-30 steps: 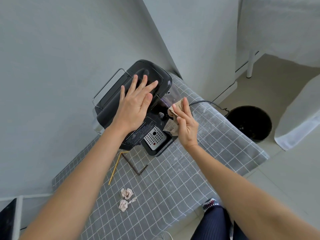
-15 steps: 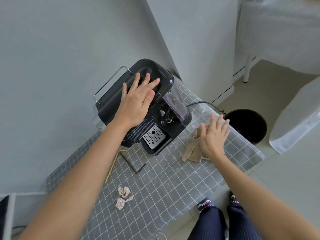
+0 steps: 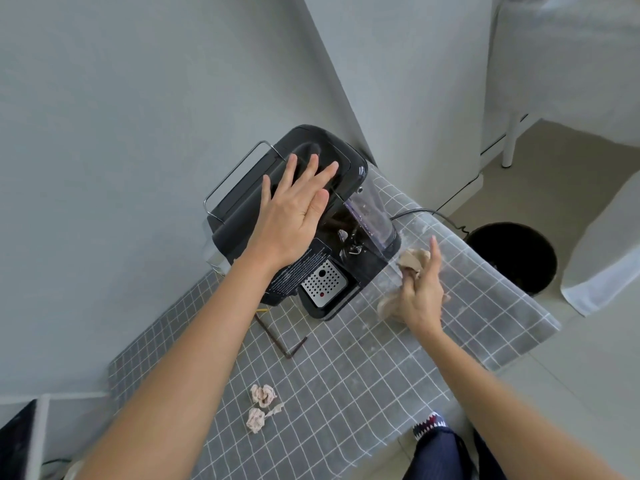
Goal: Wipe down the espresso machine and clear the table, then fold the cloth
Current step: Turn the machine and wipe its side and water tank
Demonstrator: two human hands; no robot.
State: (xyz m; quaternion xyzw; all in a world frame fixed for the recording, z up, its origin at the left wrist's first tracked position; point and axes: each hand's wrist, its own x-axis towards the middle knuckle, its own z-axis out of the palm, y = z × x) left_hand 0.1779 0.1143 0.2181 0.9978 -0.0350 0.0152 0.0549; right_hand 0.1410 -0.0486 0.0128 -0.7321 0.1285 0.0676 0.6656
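Note:
A black espresso machine stands against the wall on a table with a grey checked cloth cover. My left hand lies flat on the machine's top, fingers spread. My right hand grips a beige cloth just right of the machine's base, by its clear water tank. Part of the cloth hangs below my hand onto the table.
Two crumpled tissue balls lie near the table's front left. A bent brown stick and a yellow stick lie by the machine's base. A black bin stands on the floor to the right, with a power cord nearby.
My right hand left the machine's front, dropped the cloth flat on the table to the right, then closed on it and lifted it beside the machine. My left hand stayed on top.

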